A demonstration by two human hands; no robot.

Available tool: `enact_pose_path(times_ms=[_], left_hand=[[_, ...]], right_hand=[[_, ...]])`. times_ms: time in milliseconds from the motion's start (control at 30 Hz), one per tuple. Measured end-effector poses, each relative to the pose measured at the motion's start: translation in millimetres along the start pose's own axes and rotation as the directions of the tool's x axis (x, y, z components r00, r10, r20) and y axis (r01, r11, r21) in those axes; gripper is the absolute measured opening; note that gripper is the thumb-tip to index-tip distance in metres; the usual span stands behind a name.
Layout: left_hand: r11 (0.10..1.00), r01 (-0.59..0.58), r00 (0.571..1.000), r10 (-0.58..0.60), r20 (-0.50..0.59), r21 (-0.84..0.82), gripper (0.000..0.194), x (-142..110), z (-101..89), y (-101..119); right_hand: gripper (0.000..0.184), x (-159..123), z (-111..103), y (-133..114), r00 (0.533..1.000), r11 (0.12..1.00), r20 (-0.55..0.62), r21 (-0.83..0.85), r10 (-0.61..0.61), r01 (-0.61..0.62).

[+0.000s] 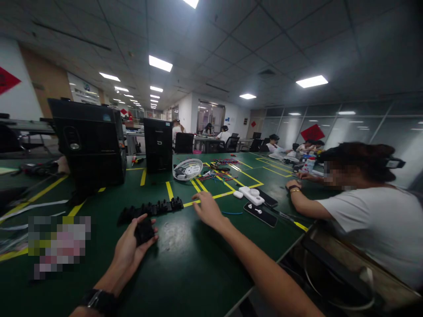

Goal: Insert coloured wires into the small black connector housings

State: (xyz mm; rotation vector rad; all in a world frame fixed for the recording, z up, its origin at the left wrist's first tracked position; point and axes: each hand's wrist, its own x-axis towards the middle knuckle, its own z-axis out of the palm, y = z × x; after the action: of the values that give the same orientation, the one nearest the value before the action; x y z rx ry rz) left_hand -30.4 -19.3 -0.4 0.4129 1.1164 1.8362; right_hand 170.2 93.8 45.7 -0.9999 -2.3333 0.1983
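Observation:
A small black block-shaped part (144, 231) sits in my left hand (129, 241), with the thumb and fingers wrapped around it. Just beyond that hand, a line of black plastic pieces (157, 208) stretches across the green table; whether they are joined I cannot tell. To the right of the line's end, my right hand (209, 210) hovers over or rests on the tabletop, fingers apart and holding nothing visible. Its fingertips point toward the yellow tape. A short blue wire (232, 213) lies to the right of this hand.
Two black computer towers (89, 145) (158, 145) stand at the back left. Behind my hands are a white basket (187, 170) and loose coloured wires (220, 176). A power strip (251, 195) and a phone with earbuds (261, 214) lie right, near a seated co-worker (366, 220).

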Motion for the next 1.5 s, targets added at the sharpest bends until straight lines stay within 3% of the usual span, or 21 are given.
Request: enact_pose_path(times_ms=[67,133,300,467,600,667,767,867,1000,1267,1367,1500], left_hand=[[0.999,0.039,0.999,-0.038,0.010,-0.034,0.025,-0.3,0.5,0.7],[0.997,0.053,0.999,-0.052,0.006,-0.063,0.026,-0.3,2.6,1.3],[0.983,0.017,1.000,-0.018,-0.003,-0.181,0.033,-2.3,8.3,6.6],[0.956,-0.035,0.999,0.034,-0.009,-0.290,0.026,-2.4,9.0,15.5],[0.952,-0.110,0.994,0.105,-0.031,-0.284,0.021,0.7,5.2,20.5],[0.955,-0.130,0.991,0.115,-0.073,-0.267,0.021,1.5,3.2,22.6],[0.953,-0.162,0.982,0.130,-0.136,-0.257,0.019,1.8,0.7,24.9],[0.943,-0.198,0.976,0.164,-0.144,-0.268,0.020,1.8,0.0,24.9],[0.941,-0.173,0.984,0.150,-0.098,-0.292,0.023,2.5,2.1,22.3],[0.959,-0.142,0.990,0.136,-0.041,-0.245,0.024,0.7,4.2,19.6],[0.967,-0.222,0.973,0.228,0.037,-0.127,0.028,-1.4,2.0,18.1],[0.910,-0.408,0.898,0.386,0.212,0.071,0.022,-5.4,0.2,18.9]], right_hand=[[0.022,-8.8,-14.3,34.9,0.977,0.961,0.039,-0.195,0.210,-0.199],[0.022,-20.2,-20.3,59.2,0.934,0.898,0.105,-0.328,0.342,-0.292],[0.018,-28.2,-13.8,71.8,0.906,0.872,0.198,-0.407,0.373,-0.270],[0.026,1.6,-4.4,36.1,0.934,0.910,0.150,-0.318,0.325,-0.266],[0.019,13.4,21.2,-32.1,0.987,0.994,0.148,0.079,0.060,-0.072],[0.018,9.7,40.2,-66.7,0.981,0.956,0.185,0.295,-0.054,-0.003],[0.020,0.3,63.7,-97.9,0.957,0.864,0.279,0.498,-0.086,-0.068],[0.024,-4.6,72.6,-103.3,0.944,0.796,0.327,0.584,-0.053,-0.158],[0.028,-5.1,72.4,-100.3,0.953,0.739,0.300,0.652,-0.042,-0.172],[0.023,-8.1,78.1,-104.2,0.942,0.766,0.333,0.614,-0.031,-0.192],[0.024,-8.0,77.2,-102.2,0.928,0.748,0.371,0.625,-0.033,-0.223],[0.032,-10.2,72.0,-97.6,0.868,0.669,0.485,0.681,-0.109,-0.297]])
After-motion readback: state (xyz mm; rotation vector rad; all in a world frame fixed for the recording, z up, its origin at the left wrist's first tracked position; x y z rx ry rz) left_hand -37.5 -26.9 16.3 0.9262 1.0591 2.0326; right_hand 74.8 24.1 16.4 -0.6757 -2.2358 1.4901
